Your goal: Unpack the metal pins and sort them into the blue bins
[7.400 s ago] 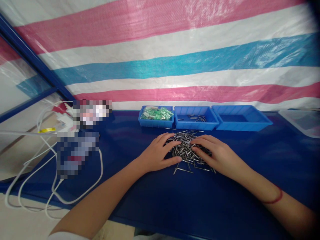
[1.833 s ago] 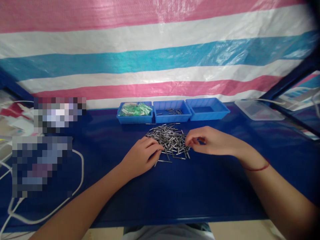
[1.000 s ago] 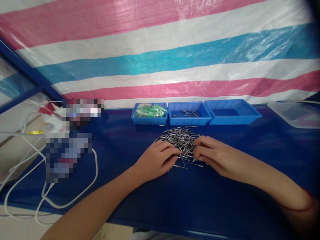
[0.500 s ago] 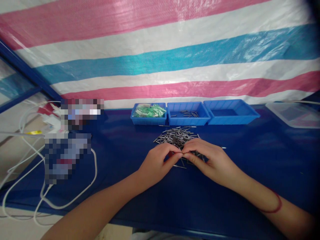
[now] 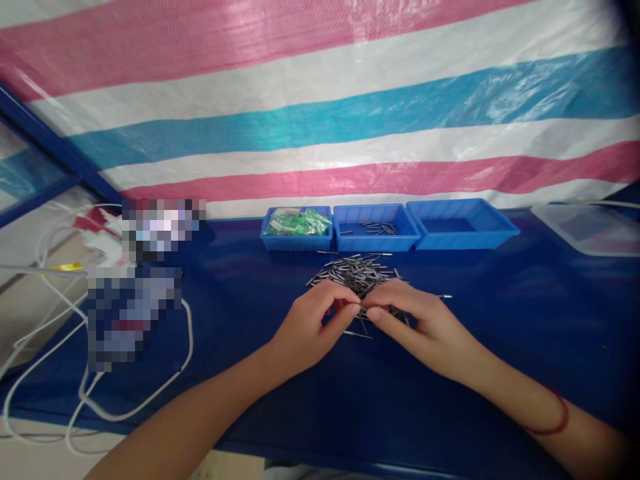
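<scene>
Both my hands meet over a loose pile of thin metal blind rivets (image 5: 353,270) on the blue table. My left hand (image 5: 313,323) pinches with thumb and index finger, its tips at the near side of the pile. Against them come the fingertips of my right hand (image 5: 427,327), with the thumb slightly below the index finger. Whatever small, thin piece is between the fingertips is too small to make out. The lower part of the pile is hidden behind my hands. A single rivet (image 5: 445,296) lies apart, beyond my right hand.
Behind the pile stand three blue bins in a row: one with green-and-clear packets (image 5: 297,221), a middle bin (image 5: 377,241) with some rivets, and a right bin (image 5: 465,240). A clear plastic lid or tray (image 5: 585,230) is at right. White cables (image 5: 187,360) and blurred-out items lie left.
The right thumb has parted a little from the left fingertips and sits lower. Both hands have shifted slightly left in view; the pile and bins look the same.
</scene>
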Action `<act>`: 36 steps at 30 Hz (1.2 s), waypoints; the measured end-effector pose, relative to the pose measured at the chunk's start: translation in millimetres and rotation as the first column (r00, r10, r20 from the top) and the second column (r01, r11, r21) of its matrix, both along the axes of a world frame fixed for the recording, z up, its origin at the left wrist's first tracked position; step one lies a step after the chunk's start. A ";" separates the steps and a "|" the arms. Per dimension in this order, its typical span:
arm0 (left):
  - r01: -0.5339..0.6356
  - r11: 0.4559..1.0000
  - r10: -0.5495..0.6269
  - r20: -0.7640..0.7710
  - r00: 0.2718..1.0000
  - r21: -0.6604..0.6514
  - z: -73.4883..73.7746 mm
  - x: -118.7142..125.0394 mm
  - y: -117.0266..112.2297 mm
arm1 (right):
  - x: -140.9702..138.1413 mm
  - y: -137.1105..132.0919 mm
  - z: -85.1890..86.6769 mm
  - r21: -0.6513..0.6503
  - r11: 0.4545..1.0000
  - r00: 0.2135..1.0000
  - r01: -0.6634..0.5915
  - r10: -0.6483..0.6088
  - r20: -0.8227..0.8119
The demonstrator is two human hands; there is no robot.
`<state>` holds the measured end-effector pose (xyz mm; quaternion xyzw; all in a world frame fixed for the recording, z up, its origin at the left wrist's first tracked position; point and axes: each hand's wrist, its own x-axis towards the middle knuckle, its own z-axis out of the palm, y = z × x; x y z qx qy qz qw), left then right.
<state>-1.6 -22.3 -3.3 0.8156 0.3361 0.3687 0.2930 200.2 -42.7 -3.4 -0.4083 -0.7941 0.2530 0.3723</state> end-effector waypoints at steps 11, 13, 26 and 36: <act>0.008 0.999 -0.006 0.041 0.999 -0.031 -0.3 2.0 -4.5 | -10.5 -6.5 -3.1 -0.210 0.976 0.984 -0.058 0.021 -0.177; 0.012 1.000 -0.011 0.059 0.998 -0.013 -0.1 2.2 -4.5 | -11.2 -6.9 -6.7 -0.228 0.973 0.983 -0.038 -0.004 -0.182; -0.003 0.999 0.000 0.080 0.997 0.042 -2.5 2.1 -1.6 | -14.4 -10.4 -12.6 -0.115 0.981 0.953 0.159 -0.183 -0.243; 0.119 0.993 -0.119 0.025 0.993 0.009 -5.1 1.7 -0.3 | -13.1 -13.3 -7.1 0.202 0.973 0.982 0.111 -0.076 -0.173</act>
